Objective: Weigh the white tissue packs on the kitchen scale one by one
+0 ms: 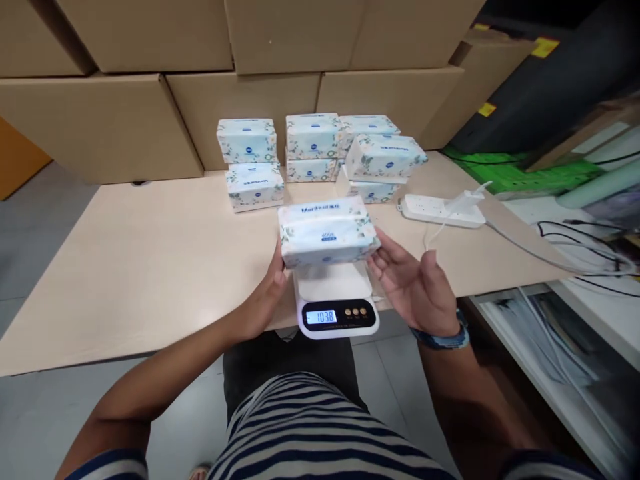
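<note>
One white scale (337, 300), its display (321, 317) lit, sits at the near edge of the counter (150, 267), the left hand (260, 303) closed against one end of a tissue pack (327, 233), the right hand (417, 287) spread with fingertips touching the other, seemingly weighing it over the plate (335, 283), which calls for level support, before stacked packs (313, 140).

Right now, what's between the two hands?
A tissue pack, its ends at the left hand and right hand, plus the scale, jutting out on the pack's near side. The head view shows both.
</note>
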`<act>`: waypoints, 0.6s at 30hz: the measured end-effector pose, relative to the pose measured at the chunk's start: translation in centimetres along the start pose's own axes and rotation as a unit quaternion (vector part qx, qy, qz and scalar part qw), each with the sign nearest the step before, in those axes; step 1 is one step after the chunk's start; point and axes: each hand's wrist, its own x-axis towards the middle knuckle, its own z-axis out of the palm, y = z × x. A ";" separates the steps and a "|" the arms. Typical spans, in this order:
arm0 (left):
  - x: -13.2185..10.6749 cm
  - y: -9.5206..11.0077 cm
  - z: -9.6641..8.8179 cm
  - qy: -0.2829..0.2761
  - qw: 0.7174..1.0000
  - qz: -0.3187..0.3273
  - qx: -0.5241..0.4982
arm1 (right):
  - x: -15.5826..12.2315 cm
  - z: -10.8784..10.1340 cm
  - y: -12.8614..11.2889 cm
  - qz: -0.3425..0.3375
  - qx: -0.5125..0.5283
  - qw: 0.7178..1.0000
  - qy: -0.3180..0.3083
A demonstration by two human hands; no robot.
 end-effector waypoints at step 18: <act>7.0 -4.6 -4.7 0.225 0.970 -0.093 0.018 | -3.0 -2.3 10.2 -0.086 -0.059 0.972 0.211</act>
